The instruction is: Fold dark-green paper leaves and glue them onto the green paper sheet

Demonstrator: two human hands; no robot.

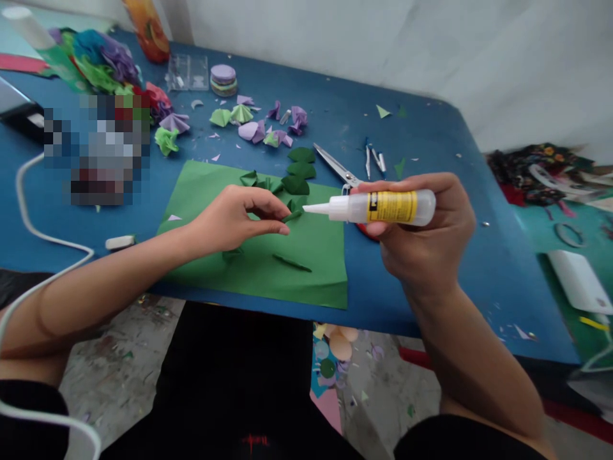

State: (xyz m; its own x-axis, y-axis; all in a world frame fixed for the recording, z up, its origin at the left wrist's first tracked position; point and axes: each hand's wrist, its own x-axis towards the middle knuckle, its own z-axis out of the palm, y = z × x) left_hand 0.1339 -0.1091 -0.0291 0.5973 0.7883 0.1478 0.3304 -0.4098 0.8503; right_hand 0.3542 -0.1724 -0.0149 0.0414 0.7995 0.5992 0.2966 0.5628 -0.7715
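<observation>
hands (426,249) hold yellow-labelled bottle (393,208), folded green paper (293,216)

Two bare hands (234,220), one see-through squeeze bottle with a yellow label (393,207), one big green paper sheet (268,275), one pair of silver scissors with red handles (334,166), one round purple-topped pot (223,80).

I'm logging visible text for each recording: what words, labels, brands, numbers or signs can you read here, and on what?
No text can be read with certainty.
Squeeze bottle in the right hand: dark print on a yellow label, too small and blurred to read.
Black clothing: a red mark, too unclear to tell whether it is lettering.
</observation>
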